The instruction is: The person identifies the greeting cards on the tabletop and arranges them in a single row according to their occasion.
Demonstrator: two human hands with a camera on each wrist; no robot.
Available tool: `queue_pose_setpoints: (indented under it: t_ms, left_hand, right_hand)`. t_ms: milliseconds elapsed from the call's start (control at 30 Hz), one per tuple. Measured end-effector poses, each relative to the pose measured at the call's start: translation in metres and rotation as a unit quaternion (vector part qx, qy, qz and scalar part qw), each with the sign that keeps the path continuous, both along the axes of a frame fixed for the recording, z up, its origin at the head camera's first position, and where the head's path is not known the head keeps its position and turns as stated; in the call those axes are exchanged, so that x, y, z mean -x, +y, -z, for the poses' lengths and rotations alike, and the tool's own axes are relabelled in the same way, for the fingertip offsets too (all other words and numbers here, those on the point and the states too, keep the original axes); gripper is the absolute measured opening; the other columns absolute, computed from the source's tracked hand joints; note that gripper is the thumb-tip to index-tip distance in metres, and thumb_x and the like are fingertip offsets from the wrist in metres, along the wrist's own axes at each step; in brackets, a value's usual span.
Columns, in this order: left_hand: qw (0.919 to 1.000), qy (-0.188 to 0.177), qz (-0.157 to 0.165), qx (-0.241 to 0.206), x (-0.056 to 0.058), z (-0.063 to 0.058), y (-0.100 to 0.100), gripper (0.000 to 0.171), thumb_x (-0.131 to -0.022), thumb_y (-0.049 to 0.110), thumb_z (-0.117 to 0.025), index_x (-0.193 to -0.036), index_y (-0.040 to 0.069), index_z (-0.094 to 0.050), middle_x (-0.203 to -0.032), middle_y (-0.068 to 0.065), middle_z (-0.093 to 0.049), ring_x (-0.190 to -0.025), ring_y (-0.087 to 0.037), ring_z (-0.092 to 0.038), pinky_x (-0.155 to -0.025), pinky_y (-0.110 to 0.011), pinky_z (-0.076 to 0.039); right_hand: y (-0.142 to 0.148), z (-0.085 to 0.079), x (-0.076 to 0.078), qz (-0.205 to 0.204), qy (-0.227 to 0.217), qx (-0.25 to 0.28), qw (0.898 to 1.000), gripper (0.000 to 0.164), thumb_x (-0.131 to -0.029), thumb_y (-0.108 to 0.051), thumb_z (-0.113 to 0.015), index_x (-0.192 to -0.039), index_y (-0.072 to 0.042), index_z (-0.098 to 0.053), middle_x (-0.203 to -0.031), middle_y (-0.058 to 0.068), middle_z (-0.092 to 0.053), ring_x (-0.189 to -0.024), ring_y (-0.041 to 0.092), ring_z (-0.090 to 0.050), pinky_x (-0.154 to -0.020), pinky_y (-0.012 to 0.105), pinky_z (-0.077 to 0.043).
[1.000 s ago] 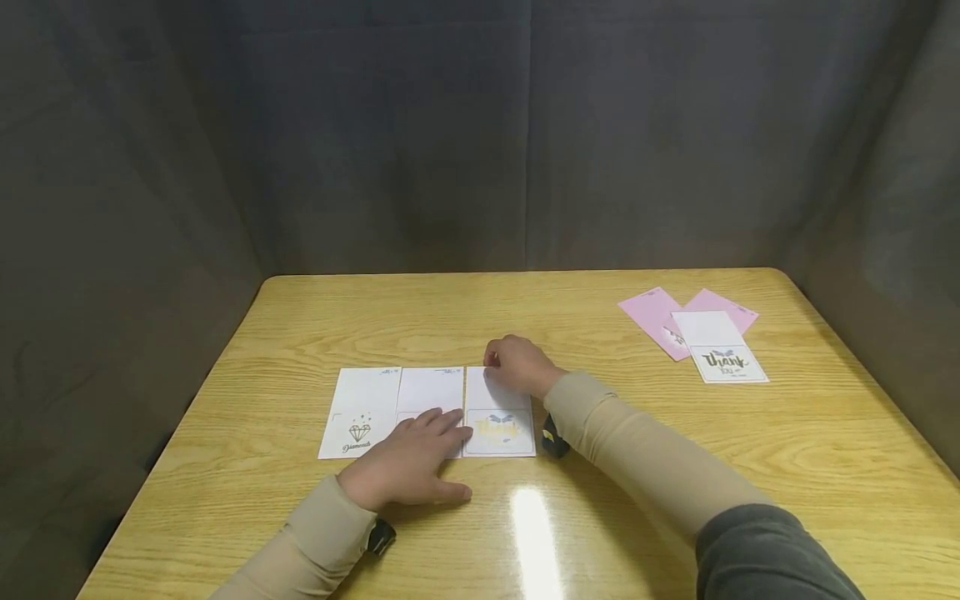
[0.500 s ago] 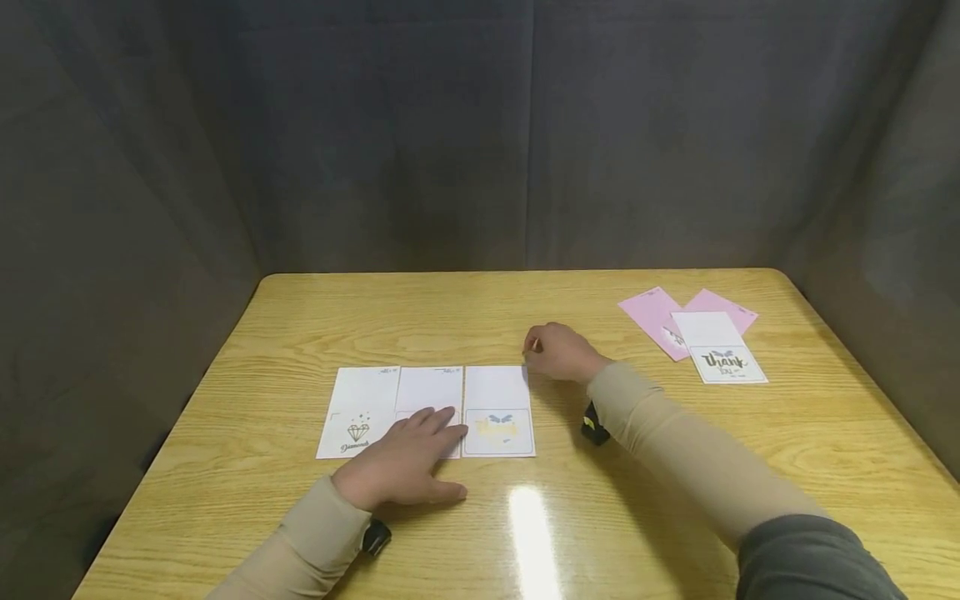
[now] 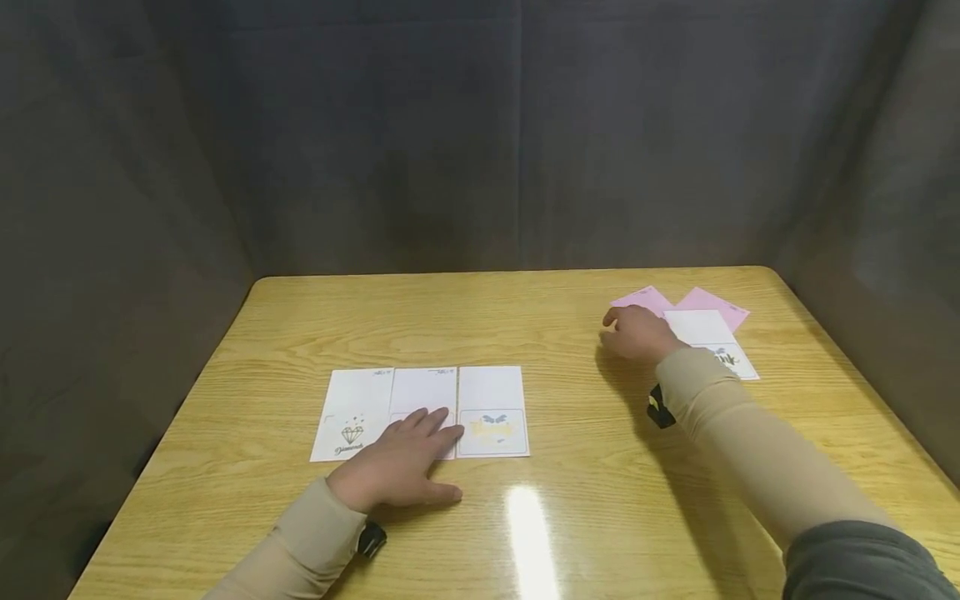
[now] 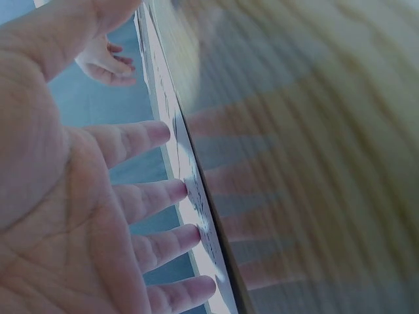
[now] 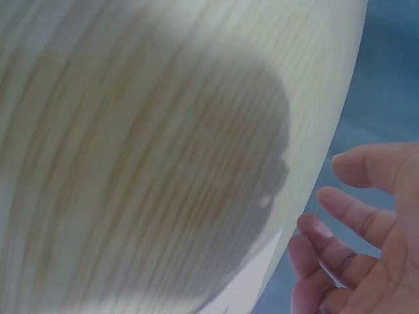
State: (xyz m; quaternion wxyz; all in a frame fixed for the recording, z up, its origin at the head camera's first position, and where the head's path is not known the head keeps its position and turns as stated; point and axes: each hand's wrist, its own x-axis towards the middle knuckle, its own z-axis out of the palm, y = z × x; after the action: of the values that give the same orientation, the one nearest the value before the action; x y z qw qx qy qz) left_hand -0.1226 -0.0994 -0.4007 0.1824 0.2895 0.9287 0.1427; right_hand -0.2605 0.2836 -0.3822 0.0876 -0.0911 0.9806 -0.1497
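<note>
My left hand (image 3: pixel 397 465) lies spread out, its fingertips touching the middle white card (image 3: pixel 425 390) in a row of three. To its left is a white card with a diamond drawing (image 3: pixel 352 400); to its right, a white card with yellow lettering and a blue motif (image 3: pixel 491 387). My right hand (image 3: pixel 641 335) hovers by the far-right cards, fingers loosely bent and holding nothing, as the right wrist view shows too. It partly hides a pink card (image 3: pixel 647 296) and a white card with dark lettering (image 3: pixel 693 323). Another pink card (image 3: pixel 712 304) lies partly under that white card.
The cards lie on a wooden table (image 3: pixel 420 325) with rounded far corners. Dark curtains (image 3: pixel 375 150) hang behind it and on both sides. A bright light reflection falls on the table's front middle.
My right hand has left the top edge of the row's right card and moved right to the pink and white cards. The left hand has stayed on the row.
</note>
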Motion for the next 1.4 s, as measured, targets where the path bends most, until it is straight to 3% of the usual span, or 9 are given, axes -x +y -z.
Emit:
queue_pose_setpoints:
  t_ms: [333, 500, 667, 833, 1133, 1400]
  left_hand:
    - [0.9999, 0.007, -0.002, 0.008, 0.001, -0.001, -0.002, 0.084, -0.089, 0.052, -0.076, -0.156, 0.01, -0.046, -0.167, -0.02, -0.026, -0.152, -0.046, -0.02, -0.121, -0.063, -0.018]
    - [0.9999, 0.006, -0.002, 0.013, 0.001, -0.001, -0.001, 0.084, -0.089, 0.052, -0.076, -0.156, 0.01, -0.046, -0.167, -0.02, -0.026, -0.152, -0.045, -0.02, -0.121, -0.062, -0.018]
    - [0.9999, -0.001, -0.007, 0.011, -0.002, -0.002, -0.002, 0.084, -0.089, 0.052, -0.076, -0.156, 0.011, -0.046, -0.167, -0.02, -0.025, -0.153, -0.045, -0.019, -0.12, -0.063, -0.018]
    - [0.9999, 0.001, -0.008, 0.01, -0.004, -0.003, -0.003, 0.084, -0.089, 0.052, -0.076, -0.156, 0.011, -0.046, -0.167, -0.02, -0.026, -0.153, -0.045, -0.019, -0.12, -0.063, -0.018]
    - [0.9999, 0.003, -0.009, 0.006, -0.007, -0.005, -0.005, 0.085, -0.088, 0.051, -0.077, -0.156, 0.01, -0.047, -0.167, -0.021, -0.026, -0.152, -0.047, -0.02, -0.119, -0.064, -0.02]
    - [1.0, 0.005, -0.004, 0.008, -0.007, -0.006, -0.005, 0.083, -0.089, 0.05, -0.076, -0.155, 0.009, -0.048, -0.166, -0.021, -0.027, -0.151, -0.047, -0.021, -0.12, -0.063, -0.02]
  right_hand:
    - [0.064, -0.009, -0.004, 0.068, -0.009, 0.001, 0.998, 0.046, -0.098, -0.023, -0.049, -0.13, 0.011, -0.056, -0.124, 0.035, -0.061, -0.095, 0.045, -0.066, -0.079, 0.058, -0.054]
    - [0.095, -0.008, -0.011, 0.1, 0.008, 0.001, 0.995, 0.046, -0.099, -0.022, -0.047, -0.125, 0.015, -0.056, -0.122, 0.039, -0.059, -0.103, 0.05, -0.06, -0.086, 0.062, -0.049]
    - [0.117, -0.004, -0.019, 0.13, -0.014, -0.007, 0.991, 0.05, -0.1, -0.025, -0.045, -0.126, 0.017, -0.052, -0.123, 0.041, -0.056, -0.109, 0.054, -0.056, -0.09, 0.065, -0.046]
    - [0.127, -0.003, -0.023, 0.149, -0.039, -0.014, 0.988, 0.062, -0.1, -0.033, -0.045, -0.13, 0.021, -0.046, -0.126, 0.043, -0.053, -0.112, 0.058, -0.053, -0.092, 0.066, -0.046]
    - [0.133, 0.0, -0.024, 0.193, -0.102, -0.024, 0.976, 0.102, -0.095, -0.061, -0.053, -0.14, 0.028, -0.033, -0.128, 0.049, -0.045, -0.114, 0.061, -0.048, -0.087, 0.061, -0.049]
    - [0.13, 0.0, -0.023, 0.21, -0.112, -0.019, 0.971, 0.104, -0.091, -0.061, -0.061, -0.138, 0.027, -0.036, -0.129, 0.051, -0.041, -0.116, 0.063, -0.044, -0.092, 0.064, -0.046]
